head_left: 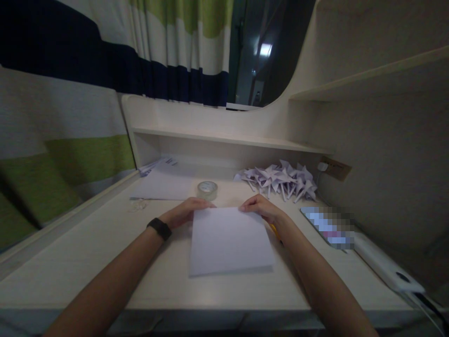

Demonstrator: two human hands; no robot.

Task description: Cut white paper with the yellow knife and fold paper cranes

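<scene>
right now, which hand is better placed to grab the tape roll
Probably the left hand: it is closer to the tape roll than the right hand, though both hold the white paper.

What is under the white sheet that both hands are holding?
The desk shows around the white sheet, and a yellow thing peeks out beside its right edge, partly hidden by the right forearm. Whatever lies directly beneath is covered.

A blank, white, roughly square paper point(230, 241) spreads flat over the desk point(154, 285).
</scene>
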